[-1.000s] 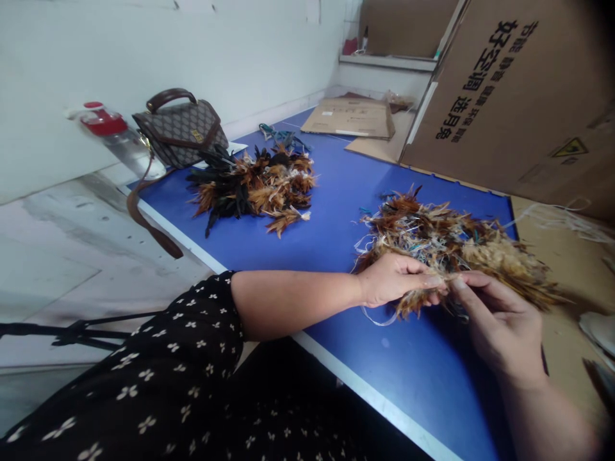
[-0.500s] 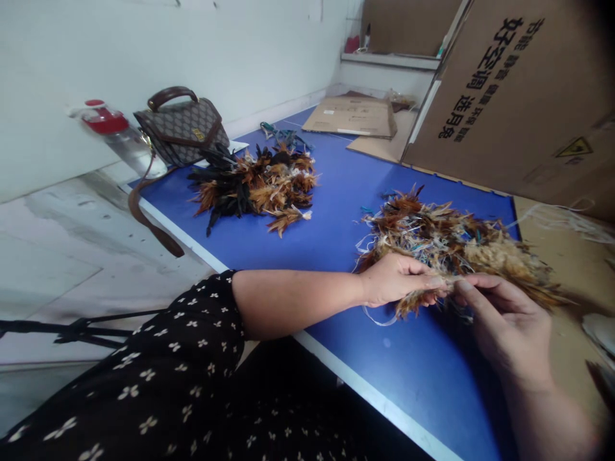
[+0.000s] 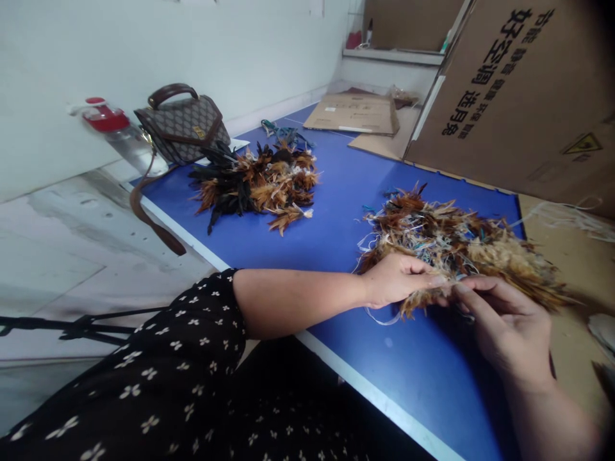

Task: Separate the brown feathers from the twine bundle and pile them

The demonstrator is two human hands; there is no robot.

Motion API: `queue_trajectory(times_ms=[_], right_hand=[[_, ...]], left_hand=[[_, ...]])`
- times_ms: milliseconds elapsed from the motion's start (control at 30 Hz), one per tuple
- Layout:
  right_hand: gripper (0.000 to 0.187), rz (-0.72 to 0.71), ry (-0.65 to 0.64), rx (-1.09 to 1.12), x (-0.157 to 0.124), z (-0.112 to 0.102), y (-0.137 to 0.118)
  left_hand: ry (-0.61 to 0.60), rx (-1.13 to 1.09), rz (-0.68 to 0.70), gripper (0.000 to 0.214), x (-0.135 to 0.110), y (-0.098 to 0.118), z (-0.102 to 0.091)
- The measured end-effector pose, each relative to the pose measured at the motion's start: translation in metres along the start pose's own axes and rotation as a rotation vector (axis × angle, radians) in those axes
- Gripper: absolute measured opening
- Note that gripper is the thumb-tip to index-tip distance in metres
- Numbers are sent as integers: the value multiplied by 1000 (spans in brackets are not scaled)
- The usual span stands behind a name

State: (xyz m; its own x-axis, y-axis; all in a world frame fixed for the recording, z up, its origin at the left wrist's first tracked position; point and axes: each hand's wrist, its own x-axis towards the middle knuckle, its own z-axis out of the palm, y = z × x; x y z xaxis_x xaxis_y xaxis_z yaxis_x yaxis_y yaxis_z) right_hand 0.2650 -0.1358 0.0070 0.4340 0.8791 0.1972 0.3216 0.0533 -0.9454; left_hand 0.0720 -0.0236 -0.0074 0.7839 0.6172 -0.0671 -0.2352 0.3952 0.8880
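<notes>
Here, left hand (image 3: pixel 391 280) and right hand (image 3: pixel 516 330) pinching feathers (image 3: pixel 412 301), blue tabletop (image 3: pixel 398 362) stretching to white edge (image 3: pixel 375 394).

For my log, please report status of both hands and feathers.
Left hand, right hand: pinching pale feather piece between them. Feather pile: just behind, on table. White string loop: near left hand.

Place: small handcraft workshop corner, judging by the materials kept at the desk (image 3: pixel 336 192), blue-topped, pale-edged. Toward the desk's left end: black-and-brown feather heap (image 3: pixel 262 181). Toward the desk's right end: brown-and-tan feather heap (image 3: pixel 485 246), tangled with white threads (image 3: pixel 423 240). At the desk's far end: flattened cardboard (image 3: pixel 350 113). Along the desk's right side: tall printed cardboard panel (image 3: pixel 523 102). At the desk's left end, personal effects, 2 pieces: patterned handbag (image 3: pixel 185 125); red-lidded bottle (image 3: pixel 127 144). Behind the desk: plain pale wall (image 3: pixel 240 51).
</notes>
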Motion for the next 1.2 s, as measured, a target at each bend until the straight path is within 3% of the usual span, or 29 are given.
queue_trajectory(times_ms=[333, 533, 767, 1033, 1200], right_hand=[[56, -71, -36, -87, 1, 1, -5], [55, -79, -55, -56, 3, 2, -8], [55, -97, -104, -60, 2, 2, -14], [39, -244, -212, -188, 2, -5, -11], [38, -302, -186, -295, 5, -11, -3]], left_hand=[[-130, -252, -108, 43, 1, 4, -6], [-130, -341, -165, 28, 8, 5, -8], [-143, -275, -229, 23, 5, 8, -2], [-116, -115, -315, 32, -2, 9, 2], [-178, -39, -318, 39, -4, 13, -3]])
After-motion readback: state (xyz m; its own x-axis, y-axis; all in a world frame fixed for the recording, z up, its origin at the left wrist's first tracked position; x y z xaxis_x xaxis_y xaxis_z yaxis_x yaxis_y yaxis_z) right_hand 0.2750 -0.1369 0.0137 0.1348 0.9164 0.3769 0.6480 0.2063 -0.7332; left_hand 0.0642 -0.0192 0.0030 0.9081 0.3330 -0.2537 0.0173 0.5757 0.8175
